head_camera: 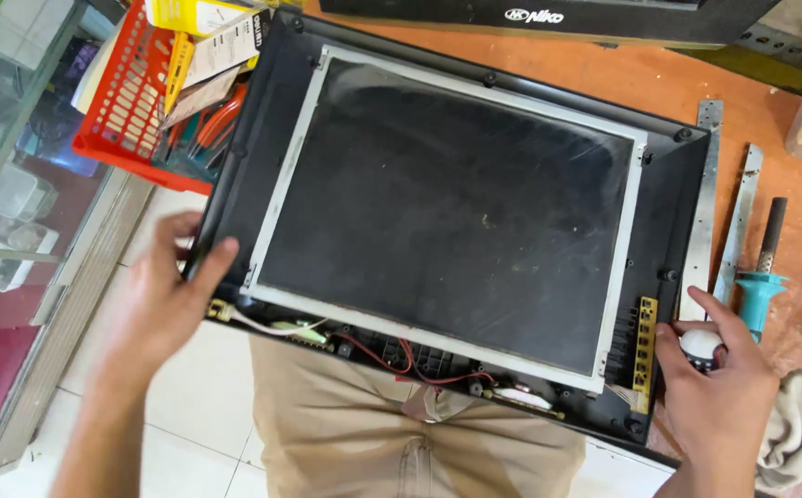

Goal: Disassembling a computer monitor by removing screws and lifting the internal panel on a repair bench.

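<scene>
A dismantled flat monitor lies face up on the orange workbench: a dark screen panel (pixel 456 207) with a silvery metal border sits in a black plastic frame (pixel 670 198). Red and white wires (pixel 392 358) and small circuit strips show along its near edge. My left hand (pixel 166 295) grips the frame's near left corner, thumb on top. My right hand (pixel 719 387) rests at the near right corner beside a narrow yellow circuit strip (pixel 645 341), fingers curled over a small white rounded object (pixel 699 346).
A red plastic basket (pixel 124 101) with tools and papers stands at the far left. Two metal strips (pixel 707 184) and a teal-handled tool (pixel 760 277) lie right of the monitor, a grey rag (pixel 797 433) near my right wrist. A black device (pixel 548 17) sits behind.
</scene>
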